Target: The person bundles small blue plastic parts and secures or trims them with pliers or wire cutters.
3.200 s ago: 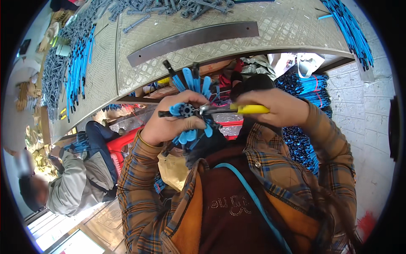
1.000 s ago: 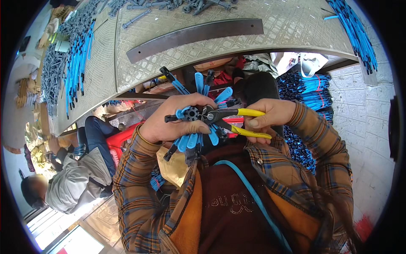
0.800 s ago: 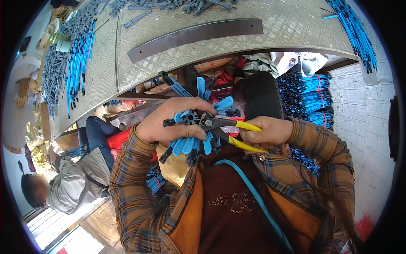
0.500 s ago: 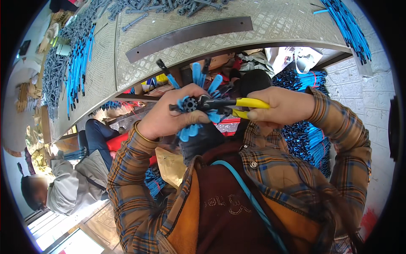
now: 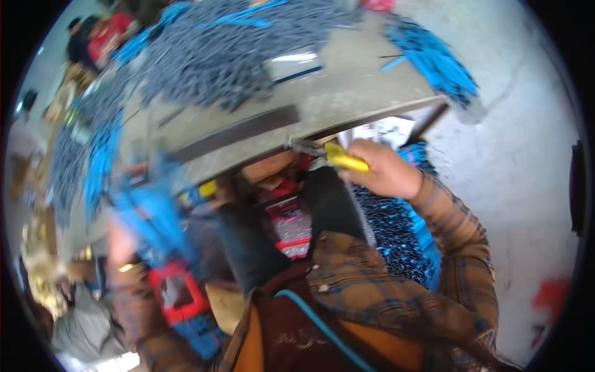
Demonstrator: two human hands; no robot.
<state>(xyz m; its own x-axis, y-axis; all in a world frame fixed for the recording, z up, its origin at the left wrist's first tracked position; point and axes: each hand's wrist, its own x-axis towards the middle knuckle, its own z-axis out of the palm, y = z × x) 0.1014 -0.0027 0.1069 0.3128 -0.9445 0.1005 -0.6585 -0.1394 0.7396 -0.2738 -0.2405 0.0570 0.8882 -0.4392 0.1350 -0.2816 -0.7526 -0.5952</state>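
My right hand [image 5: 392,173] is closed round the yellow handles of a pair of pliers [image 5: 346,159]. Their dark metal jaws point left, just off the table's near edge. Out at the left, my left hand [image 5: 121,240] is blurred by motion. A bunched blue-armed piece [image 5: 149,217] is in its grip, smeared as well; the fingers round it do not show clearly. Its black hub, seen earlier, cannot be made out.
Grey plastic parts [image 5: 217,53] are heaped on the table [image 5: 365,80], with a dark flat strip [image 5: 242,130] near its front edge. Blue rods [image 5: 434,59] lie at the far right corner; bundles of them [image 5: 396,229] stand below. A person in grey [image 5: 87,319] sits lower left.
My hands have moved apart: the left one has swung far left with the blue-armed piece, away from the pliers. The pliers stay in my right hand. The view has shifted.
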